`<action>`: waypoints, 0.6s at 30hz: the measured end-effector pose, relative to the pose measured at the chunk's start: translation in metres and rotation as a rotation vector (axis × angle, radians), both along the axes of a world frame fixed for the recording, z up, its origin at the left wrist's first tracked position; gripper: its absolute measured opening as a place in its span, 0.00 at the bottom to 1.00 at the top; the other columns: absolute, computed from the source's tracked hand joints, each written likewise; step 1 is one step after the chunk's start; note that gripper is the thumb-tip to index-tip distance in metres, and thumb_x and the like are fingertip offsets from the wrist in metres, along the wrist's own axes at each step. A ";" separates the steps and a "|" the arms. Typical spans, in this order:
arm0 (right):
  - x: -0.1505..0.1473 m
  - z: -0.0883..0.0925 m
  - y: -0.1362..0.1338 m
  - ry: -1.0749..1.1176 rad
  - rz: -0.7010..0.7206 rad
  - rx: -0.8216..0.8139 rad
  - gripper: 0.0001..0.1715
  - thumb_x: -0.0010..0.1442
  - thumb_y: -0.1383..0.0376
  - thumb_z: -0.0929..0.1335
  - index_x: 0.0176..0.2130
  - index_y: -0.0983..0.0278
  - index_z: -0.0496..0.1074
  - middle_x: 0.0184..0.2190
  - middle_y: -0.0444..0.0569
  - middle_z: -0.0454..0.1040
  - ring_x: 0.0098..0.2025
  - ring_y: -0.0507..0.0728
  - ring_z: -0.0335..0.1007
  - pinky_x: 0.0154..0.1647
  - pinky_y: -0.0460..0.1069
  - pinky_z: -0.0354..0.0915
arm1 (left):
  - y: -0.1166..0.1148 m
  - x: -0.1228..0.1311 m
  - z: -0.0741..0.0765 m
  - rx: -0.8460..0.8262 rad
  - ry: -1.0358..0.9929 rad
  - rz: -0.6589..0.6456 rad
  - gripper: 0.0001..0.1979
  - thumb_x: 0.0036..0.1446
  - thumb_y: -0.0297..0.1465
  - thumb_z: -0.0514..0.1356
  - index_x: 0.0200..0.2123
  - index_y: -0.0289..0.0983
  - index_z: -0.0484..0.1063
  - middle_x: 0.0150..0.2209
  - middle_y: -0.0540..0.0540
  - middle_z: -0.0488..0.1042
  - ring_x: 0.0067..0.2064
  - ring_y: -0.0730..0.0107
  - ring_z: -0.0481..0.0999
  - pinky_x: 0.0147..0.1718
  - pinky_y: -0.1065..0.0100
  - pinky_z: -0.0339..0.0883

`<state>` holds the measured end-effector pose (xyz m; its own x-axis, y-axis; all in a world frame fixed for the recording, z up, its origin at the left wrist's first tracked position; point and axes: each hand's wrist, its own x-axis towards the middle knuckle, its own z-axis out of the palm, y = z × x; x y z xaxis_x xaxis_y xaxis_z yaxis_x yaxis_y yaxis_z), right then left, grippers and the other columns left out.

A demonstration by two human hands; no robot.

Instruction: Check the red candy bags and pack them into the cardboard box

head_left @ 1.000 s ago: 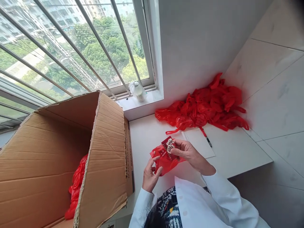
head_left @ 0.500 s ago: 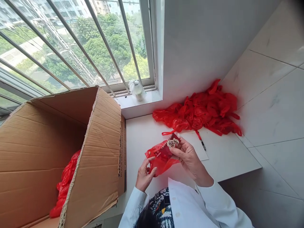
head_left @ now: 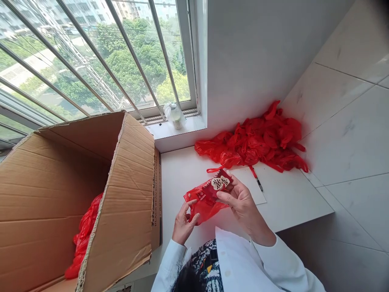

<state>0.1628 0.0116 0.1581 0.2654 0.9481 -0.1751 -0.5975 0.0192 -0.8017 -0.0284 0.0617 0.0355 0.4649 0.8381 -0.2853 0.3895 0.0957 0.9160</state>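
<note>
My right hand [head_left: 241, 202] holds a dark red printed packet [head_left: 221, 181] by its right end, thumb in front. A pale emblem with dark characters shows on the packet. Below it a thin red plastic bag [head_left: 209, 209] spreads out, and the packet's lower left end lies over or in this bag; I cannot tell which. My left hand [head_left: 184, 221] grips the left edge of the bag between thumb and fingers. Both hands are above the white table, close to my body.
A heap of red plastic bags [head_left: 258, 138] lies against the wall. In front of it are a pen [head_left: 259, 182] and a white sheet [head_left: 258, 197] on the white table [head_left: 299, 194]. Left stands an open cardboard box [head_left: 130, 194] with red bundles [head_left: 85, 235] inside. A wrapped cup [head_left: 175, 118] sits on the sill.
The packet has turned slightly, so its emblem faces me more fully. My right thumb has slid a little lower along it. My left hand has barely shifted on the bag.
</note>
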 end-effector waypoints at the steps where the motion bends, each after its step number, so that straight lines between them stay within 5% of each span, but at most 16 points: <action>1: 0.000 0.000 0.000 0.003 0.001 0.003 0.22 0.53 0.67 0.70 0.48 0.61 0.66 0.40 0.47 0.74 0.41 0.52 0.70 0.43 0.48 0.69 | 0.000 0.000 0.000 -0.004 -0.001 0.000 0.20 0.54 0.36 0.58 0.50 0.42 0.64 0.58 0.43 0.61 0.25 0.81 0.72 0.23 0.70 0.73; 9: -0.001 -0.020 0.009 -0.107 -0.012 0.007 0.17 0.52 0.65 0.70 0.44 0.60 0.69 0.36 0.45 0.76 0.37 0.52 0.72 0.39 0.48 0.70 | 0.002 0.000 0.000 0.002 0.005 -0.004 0.19 0.54 0.36 0.58 0.50 0.42 0.64 0.59 0.43 0.59 0.25 0.81 0.71 0.24 0.69 0.74; 13: -0.001 -0.065 0.018 -0.577 0.032 -0.052 0.14 0.57 0.69 0.64 0.43 0.60 0.71 0.39 0.46 0.77 0.40 0.54 0.73 0.43 0.48 0.67 | 0.002 -0.001 0.000 -0.013 0.000 0.003 0.20 0.54 0.37 0.58 0.50 0.42 0.64 0.61 0.42 0.55 0.24 0.84 0.69 0.24 0.71 0.74; 18: -0.008 -0.130 0.028 -1.238 0.351 -0.178 0.22 0.56 0.76 0.58 0.40 0.60 0.74 0.38 0.47 0.78 0.39 0.55 0.73 0.39 0.47 0.64 | 0.000 -0.001 0.001 -0.007 -0.007 0.013 0.22 0.53 0.37 0.59 0.51 0.41 0.64 0.61 0.41 0.56 0.25 0.82 0.70 0.24 0.71 0.73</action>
<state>0.1552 0.0401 0.0282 0.0842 0.9888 -0.1231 0.5861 -0.1490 -0.7964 -0.0291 0.0616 0.0367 0.4561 0.8420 -0.2880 0.3821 0.1070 0.9179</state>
